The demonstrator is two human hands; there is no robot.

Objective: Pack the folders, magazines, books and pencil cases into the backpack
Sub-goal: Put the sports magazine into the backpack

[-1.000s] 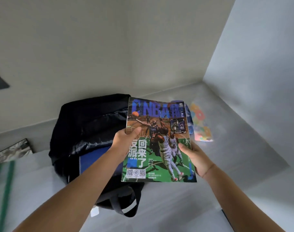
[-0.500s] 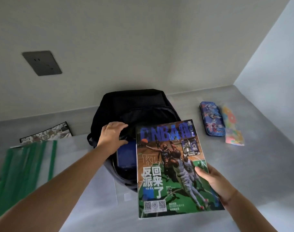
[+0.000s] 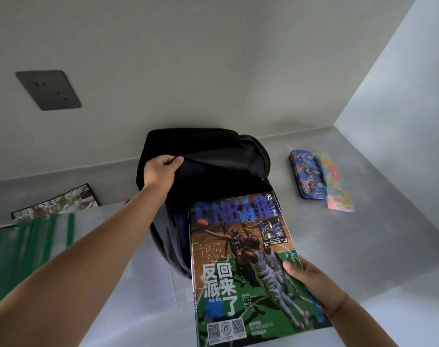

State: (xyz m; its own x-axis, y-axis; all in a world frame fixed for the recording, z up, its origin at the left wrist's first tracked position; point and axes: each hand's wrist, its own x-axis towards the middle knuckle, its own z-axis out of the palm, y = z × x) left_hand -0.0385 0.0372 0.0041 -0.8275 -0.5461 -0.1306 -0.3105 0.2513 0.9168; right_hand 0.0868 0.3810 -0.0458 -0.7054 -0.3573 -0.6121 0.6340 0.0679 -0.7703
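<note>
A black backpack [image 3: 213, 151] lies on the grey table, its mouth facing me, with something blue [image 3: 181, 229] inside. My left hand [image 3: 161, 171] grips the upper flap of the opening and holds it up. My right hand [image 3: 311, 279] holds a basketball magazine [image 3: 238, 266] by its right edge, just in front of the bag's mouth and covering part of it. A blue pencil case [image 3: 306, 177] and a colourful pencil case [image 3: 337, 182] lie side by side to the right of the bag. Green-and-clear folders [image 3: 25, 244] and another magazine [image 3: 55, 201] lie at the left.
The table [image 3: 376, 246] fits into a corner, with a wall behind and another on the right. A dark wall socket [image 3: 48, 90] sits at the upper left. A white sheet [image 3: 148, 281] lies under my left forearm beside the bag.
My left hand has let go of the magazine and moved up to grip the backpack's flap. My right hand alone has brought the magazine down and nearer to me.
</note>
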